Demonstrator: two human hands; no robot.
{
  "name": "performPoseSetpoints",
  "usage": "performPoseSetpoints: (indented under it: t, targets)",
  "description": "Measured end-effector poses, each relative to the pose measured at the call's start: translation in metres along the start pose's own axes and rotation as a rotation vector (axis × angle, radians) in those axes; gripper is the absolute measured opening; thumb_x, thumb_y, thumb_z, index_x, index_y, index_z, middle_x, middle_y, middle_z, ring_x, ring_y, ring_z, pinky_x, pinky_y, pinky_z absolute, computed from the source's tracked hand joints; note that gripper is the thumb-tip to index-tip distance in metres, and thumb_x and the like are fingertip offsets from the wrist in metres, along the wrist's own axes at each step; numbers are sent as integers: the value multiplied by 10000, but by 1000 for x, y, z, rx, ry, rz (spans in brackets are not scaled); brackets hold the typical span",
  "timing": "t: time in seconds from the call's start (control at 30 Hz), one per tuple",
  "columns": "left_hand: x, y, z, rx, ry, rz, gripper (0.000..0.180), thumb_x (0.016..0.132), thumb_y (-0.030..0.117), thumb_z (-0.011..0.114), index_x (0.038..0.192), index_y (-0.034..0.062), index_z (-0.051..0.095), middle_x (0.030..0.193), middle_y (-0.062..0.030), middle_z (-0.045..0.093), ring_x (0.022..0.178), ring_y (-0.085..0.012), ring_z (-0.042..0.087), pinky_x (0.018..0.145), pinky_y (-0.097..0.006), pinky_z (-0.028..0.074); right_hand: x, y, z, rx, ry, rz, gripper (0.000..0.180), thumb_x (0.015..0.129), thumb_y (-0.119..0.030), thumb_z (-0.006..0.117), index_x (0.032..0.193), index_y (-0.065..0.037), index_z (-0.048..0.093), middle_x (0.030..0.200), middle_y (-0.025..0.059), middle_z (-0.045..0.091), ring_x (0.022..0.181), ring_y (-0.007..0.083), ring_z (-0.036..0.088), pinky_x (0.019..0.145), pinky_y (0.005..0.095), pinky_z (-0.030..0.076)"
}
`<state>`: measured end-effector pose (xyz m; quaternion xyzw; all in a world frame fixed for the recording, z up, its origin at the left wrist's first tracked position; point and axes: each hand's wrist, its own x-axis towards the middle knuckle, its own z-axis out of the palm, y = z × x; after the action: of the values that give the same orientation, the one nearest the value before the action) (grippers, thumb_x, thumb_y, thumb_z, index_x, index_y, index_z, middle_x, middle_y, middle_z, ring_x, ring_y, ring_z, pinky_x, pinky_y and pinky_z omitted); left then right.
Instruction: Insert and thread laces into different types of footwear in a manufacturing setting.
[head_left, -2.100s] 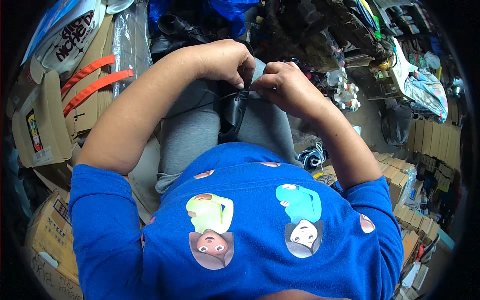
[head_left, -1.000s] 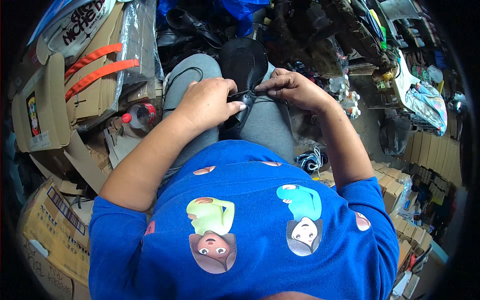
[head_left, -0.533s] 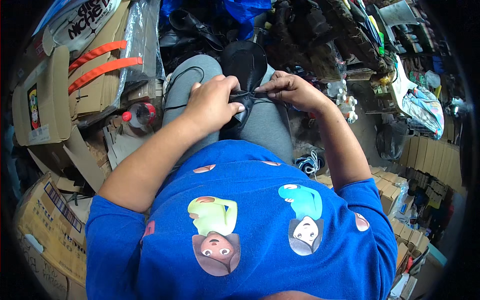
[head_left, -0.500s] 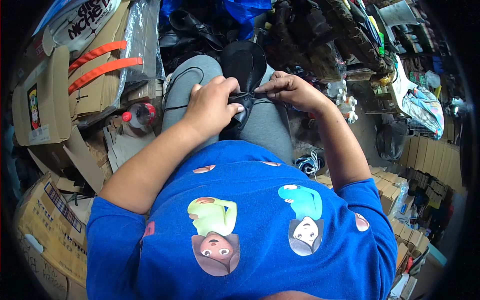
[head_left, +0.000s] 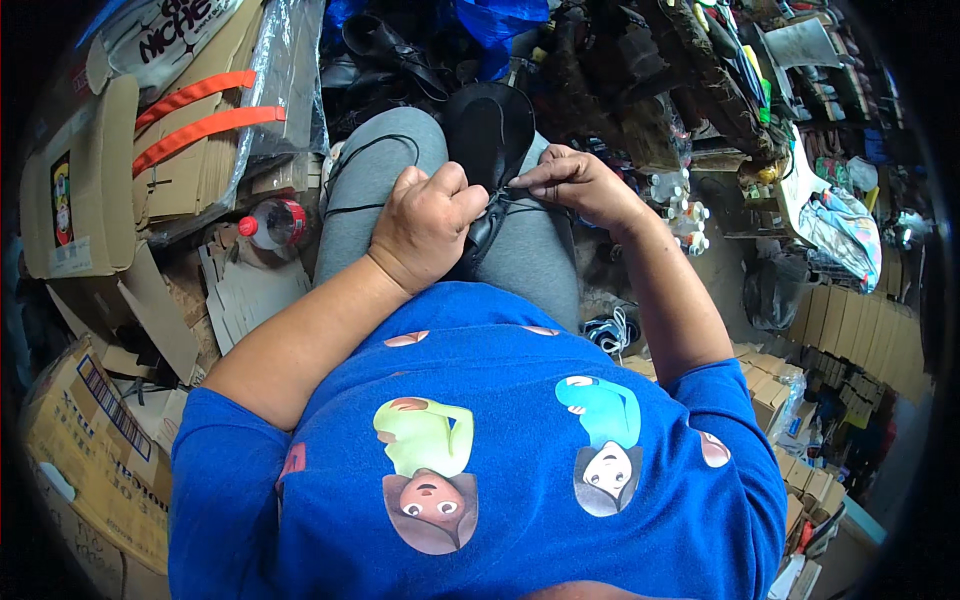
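A black shoe upper [head_left: 492, 130] lies on my lap between my grey-trousered knees, its rounded toe pointing away from me. My left hand [head_left: 428, 222] is closed around its near end, knuckles up. My right hand [head_left: 572, 182] pinches the edge of the shoe upper beside a thin black cord [head_left: 365, 165]. That cord loops over my left thigh and runs back under my left hand. What the fingertips hold between them is hidden.
Flattened cardboard boxes with orange straps [head_left: 190, 110] stand at my left beside a plastic bottle with a red cap [head_left: 272, 222]. Brown cartons [head_left: 85, 450] fill the lower left. Black shoe parts [head_left: 385, 55] are piled ahead, with a stack of cartons [head_left: 865, 340] at the right.
Both hands stay on the black shoe upper and have shifted slightly toward me; two seconds ago they were raised higher together over the lap.
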<state>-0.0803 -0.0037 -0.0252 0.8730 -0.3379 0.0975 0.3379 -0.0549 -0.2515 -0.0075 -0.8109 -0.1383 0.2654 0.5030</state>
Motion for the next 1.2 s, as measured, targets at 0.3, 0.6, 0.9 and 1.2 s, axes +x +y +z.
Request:
performPoseSetpoints:
  t: [0.3, 0.6, 0.9, 1.2]
  targets:
    - [0, 1, 0, -48, 30, 20, 131, 722, 79, 717, 831, 87, 645, 872, -43, 596, 762, -218, 587, 694, -336, 408, -1, -11, -5, -135, 32, -24, 224, 827, -16, 656, 1001, -126, 743, 831, -3, 550, 841, 117, 546, 769, 248, 449]
    - [5, 2, -2, -84, 38, -29, 125, 721, 90, 725, 800, 81, 628, 1031, -38, 585, 795, -208, 596, 716, -347, 410, -1, -7, 0, -45, 48, 46, 205, 823, -14, 667, 979, -122, 748, 829, -4, 550, 827, 101, 531, 775, 245, 456]
    - [8, -1, -22, -37, -58, -95, 129, 757, 169, 719, 792, 80, 633, 812, -71, 589, 746, -250, 598, 699, -374, 420, -10, -20, 19, -303, 262, -145, 189, 768, -28, 715, 932, -119, 742, 839, 48, 594, 755, 167, 601, 687, 291, 480]
    - [19, -88, -93, -108, 5, -464, 106, 860, 108, 549, 882, 5, 533, 842, -60, 545, 784, -124, 520, 729, -241, 412, -27, -32, 33, -508, 266, -104, 333, 763, -41, 650, 1063, -172, 711, 788, 103, 554, 777, 278, 566, 723, 376, 444]
